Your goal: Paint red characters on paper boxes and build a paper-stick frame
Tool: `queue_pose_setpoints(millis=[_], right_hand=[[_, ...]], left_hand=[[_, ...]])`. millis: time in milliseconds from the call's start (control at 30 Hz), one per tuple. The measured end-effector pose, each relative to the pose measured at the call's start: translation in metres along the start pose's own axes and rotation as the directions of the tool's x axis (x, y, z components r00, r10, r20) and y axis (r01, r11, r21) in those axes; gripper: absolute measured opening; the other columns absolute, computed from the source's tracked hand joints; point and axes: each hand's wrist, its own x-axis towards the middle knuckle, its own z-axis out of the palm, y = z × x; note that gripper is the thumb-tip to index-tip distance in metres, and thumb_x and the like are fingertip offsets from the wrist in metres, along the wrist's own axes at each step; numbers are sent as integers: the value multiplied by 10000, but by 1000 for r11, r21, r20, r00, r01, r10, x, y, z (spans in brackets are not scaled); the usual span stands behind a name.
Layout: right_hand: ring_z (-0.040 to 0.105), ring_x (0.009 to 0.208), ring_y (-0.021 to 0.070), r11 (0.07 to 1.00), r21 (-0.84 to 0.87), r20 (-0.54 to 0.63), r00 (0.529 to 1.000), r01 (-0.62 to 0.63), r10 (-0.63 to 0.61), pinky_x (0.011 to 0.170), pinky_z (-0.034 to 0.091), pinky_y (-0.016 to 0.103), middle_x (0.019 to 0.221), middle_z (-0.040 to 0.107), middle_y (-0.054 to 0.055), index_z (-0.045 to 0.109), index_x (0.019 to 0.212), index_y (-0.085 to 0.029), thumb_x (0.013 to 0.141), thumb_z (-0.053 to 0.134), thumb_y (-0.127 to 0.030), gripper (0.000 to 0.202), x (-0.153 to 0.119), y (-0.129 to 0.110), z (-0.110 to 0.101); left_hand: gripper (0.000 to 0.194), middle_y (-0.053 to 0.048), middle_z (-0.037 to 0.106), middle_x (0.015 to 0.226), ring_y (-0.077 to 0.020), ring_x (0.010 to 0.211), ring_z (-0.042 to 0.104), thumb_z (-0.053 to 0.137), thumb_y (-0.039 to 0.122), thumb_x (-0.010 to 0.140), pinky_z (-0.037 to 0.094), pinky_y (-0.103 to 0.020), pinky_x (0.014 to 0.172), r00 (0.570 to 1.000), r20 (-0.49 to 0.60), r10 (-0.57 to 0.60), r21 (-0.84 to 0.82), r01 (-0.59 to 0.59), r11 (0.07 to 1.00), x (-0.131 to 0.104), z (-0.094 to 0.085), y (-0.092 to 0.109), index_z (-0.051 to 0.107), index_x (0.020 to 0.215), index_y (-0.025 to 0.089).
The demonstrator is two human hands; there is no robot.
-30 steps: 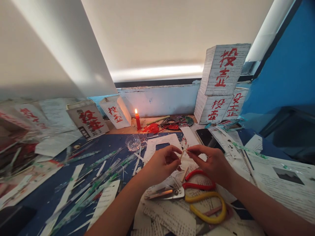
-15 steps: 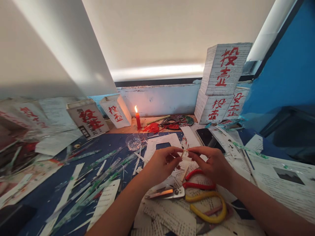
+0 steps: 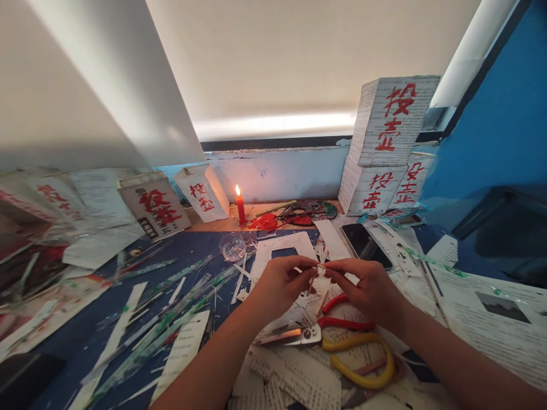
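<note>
My left hand point(image 3: 285, 285) and my right hand point(image 3: 368, 287) meet fingertip to fingertip above the paper scraps. Between them they pinch a small pale strip point(image 3: 320, 267), partly hidden by the fingers. Red-handled scissors point(image 3: 346, 323) lie just below my right hand, their metal blades pointing left. Nearer me are yellow handles point(image 3: 387, 364) on the scraps. Beyond my hands lies a white printed sheet point(image 3: 264, 249) with a rectangular cut-out.
A lit red candle point(image 3: 241, 209) stands at the back, beside a clear round dish point(image 3: 232, 247). Paper boxes point(image 3: 387, 122) are stacked at the back right. A phone point(image 3: 363, 242) lies right of centre. Strips point(image 3: 171, 313) cover the left side.
The strip between my fingertips has changed angle and shows less above them. My fingers have shifted slightly; both hands keep their pinch. The view has moved a little.
</note>
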Motion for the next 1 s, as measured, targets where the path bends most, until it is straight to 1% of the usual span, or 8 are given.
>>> queue_pose_setpoints(millis=[133,267,433,633,733,800,900,1000], right_hand=[[740,855,164,1000,-20,1,1000,16,-16,780,546,248,973,799,5,762,1034,-234,926,638,-237,165,-1,-1,0],[739,872,171,998,-42,22,999,40,-39,790,541,257,993,796,10,751,1064,-234,932,621,-217,186,-2,-2,-1],[732,887,180,995,-72,43,997,74,-71,807,534,279,1003,788,28,739,1070,-226,950,593,-211,190,-3,-2,-1],[712,907,188,991,-89,97,991,104,-96,839,534,317,992,773,40,722,1113,-227,975,561,-234,213,0,-5,-3],[709,929,198,991,-106,64,995,76,-70,863,543,335,1062,761,60,680,1202,-213,932,635,-291,284,4,1,-9],[705,947,217,988,-153,53,998,38,-30,878,546,365,1106,749,85,657,1238,-194,898,670,-293,354,6,9,-12],[699,974,240,976,-218,121,992,-7,34,910,532,404,1073,755,98,715,1100,-186,891,646,-242,228,8,22,-11],[686,969,251,967,-253,217,973,-18,75,910,518,413,1008,757,89,744,1007,-191,857,671,-216,168,9,28,-4]], left_hand=[[193,-51,723,753,-153,656,656,709,317,858,525,-265,622,1000,-23,8,-32,-8,999,1,2,2,764,964,166],[159,-52,725,729,-141,651,622,711,286,847,501,-249,626,997,-67,33,32,-31,999,1,3,9,785,903,156],[162,-52,727,710,-138,642,600,708,282,844,477,-244,622,998,-69,10,29,-8,1000,1,5,14,799,878,153],[207,-57,713,678,-142,619,597,708,319,839,465,-253,607,998,-66,-3,-6,2,1000,1,4,13,788,804,131],[216,-62,722,686,-144,616,609,714,327,832,476,-253,607,997,-82,-6,-54,1,999,2,0,14,778,785,126],[219,-67,739,706,-145,626,627,716,334,832,486,-248,614,991,-130,-7,-61,-1,998,3,-5,14,778,786,129],[224,-70,756,738,-153,660,659,708,352,839,498,-242,620,978,-207,2,-41,-10,999,4,-13,16,783,817,142],[226,-73,761,750,-160,673,673,696,357,846,502,-245,616,973,-232,18,-11,-21,1000,4,-17,17,786,824,151]])
